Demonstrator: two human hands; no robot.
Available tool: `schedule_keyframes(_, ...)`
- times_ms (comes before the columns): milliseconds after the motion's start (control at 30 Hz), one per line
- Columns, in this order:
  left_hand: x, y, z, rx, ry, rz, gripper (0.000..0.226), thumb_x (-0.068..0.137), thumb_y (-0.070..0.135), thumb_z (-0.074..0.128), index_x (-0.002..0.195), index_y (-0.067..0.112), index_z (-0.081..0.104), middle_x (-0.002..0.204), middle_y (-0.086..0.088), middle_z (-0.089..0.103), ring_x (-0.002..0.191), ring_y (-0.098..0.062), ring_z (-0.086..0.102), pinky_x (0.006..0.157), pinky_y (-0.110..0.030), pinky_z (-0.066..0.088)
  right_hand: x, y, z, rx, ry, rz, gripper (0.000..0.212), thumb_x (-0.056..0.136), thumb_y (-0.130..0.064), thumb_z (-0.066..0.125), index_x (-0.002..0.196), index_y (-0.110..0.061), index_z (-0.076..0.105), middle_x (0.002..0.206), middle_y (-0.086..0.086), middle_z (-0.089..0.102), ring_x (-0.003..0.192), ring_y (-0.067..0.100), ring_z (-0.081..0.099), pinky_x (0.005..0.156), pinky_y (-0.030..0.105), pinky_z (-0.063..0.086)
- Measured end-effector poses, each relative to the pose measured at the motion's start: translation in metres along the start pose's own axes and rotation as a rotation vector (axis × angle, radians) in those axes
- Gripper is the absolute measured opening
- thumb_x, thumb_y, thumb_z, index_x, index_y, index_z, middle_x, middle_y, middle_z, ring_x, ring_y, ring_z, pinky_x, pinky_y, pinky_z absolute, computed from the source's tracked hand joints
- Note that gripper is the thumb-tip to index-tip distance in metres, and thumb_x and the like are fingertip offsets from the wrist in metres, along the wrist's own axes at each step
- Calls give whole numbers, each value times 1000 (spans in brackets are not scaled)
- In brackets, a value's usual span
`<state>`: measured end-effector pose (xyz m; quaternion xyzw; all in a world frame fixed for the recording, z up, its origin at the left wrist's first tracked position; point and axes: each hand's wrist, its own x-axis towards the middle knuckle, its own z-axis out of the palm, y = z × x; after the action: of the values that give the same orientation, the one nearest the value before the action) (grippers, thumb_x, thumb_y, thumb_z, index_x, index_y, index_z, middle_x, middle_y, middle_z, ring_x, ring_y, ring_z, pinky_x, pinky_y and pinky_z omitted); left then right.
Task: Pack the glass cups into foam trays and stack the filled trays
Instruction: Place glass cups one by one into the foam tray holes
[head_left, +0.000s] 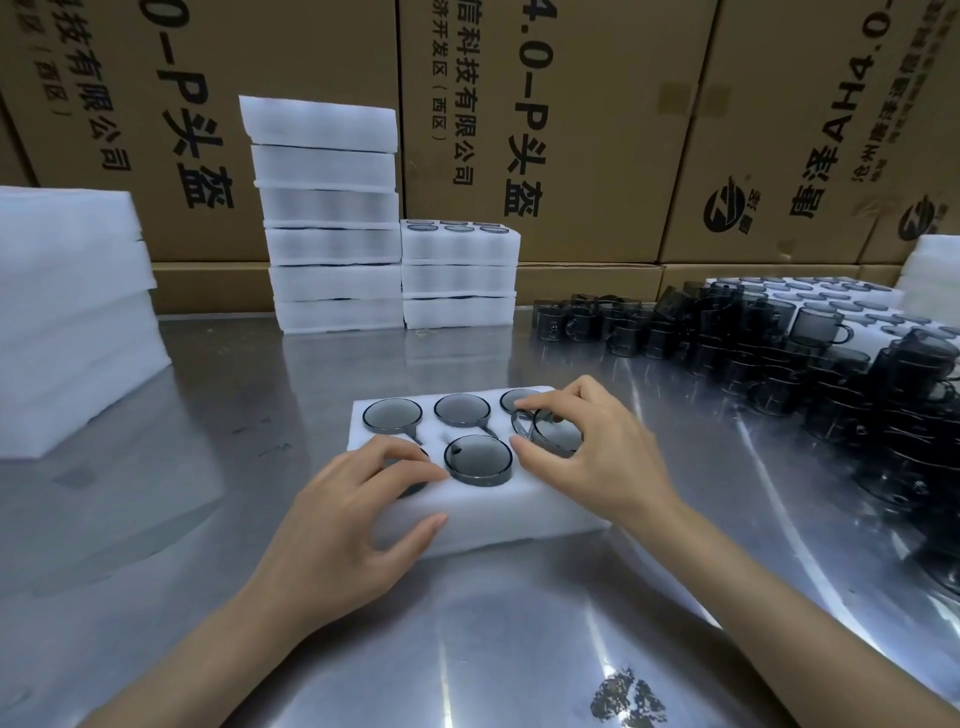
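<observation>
A white foam tray (498, 512) lies in front of me on the steel table, with smoky grey glass cups sunk in its holes. One cup (479, 460) sits in the near middle hole. My right hand (587, 449) grips a tilted cup (556, 436) at the near right hole, fingers on its rim. My left hand (343, 525) rests on the tray's near left corner, fingertips over the near left hole and thumb on the front wall. A heap of loose grey cups (779, 358) lies at the right.
Two stacks of filled foam trays stand at the back, a tall one (327, 213) and a shorter one (460, 275). Empty foam sheets (67, 312) are piled at the left. Cardboard boxes (571, 119) wall off the back. A large foam tray (841, 299) lies behind the cup heap.
</observation>
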<state>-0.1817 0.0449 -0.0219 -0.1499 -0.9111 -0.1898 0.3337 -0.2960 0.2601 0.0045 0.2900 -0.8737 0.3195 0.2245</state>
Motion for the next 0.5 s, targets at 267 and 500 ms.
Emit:
schedule_keyframes(267,16,27,-3,132,7,89,46,83,44,54,121,20,62,124,7,59,111,-13,56,103,-47,40,-10,16,-25,98,34,-35,54,86,-58,31,136,-42,44,122,-38,46,119,-7,41,94,6,27)
schedule_keyframes(500,41,65,24,354,-229,146,69,89,56,32,143,13,42,150,0,37,137,-19,38,111,-45,29,-15,12,-22,55,-141,-111,48,93,-30,29,137,-27,47,142,-19,42,136,-1,31,114,22,22)
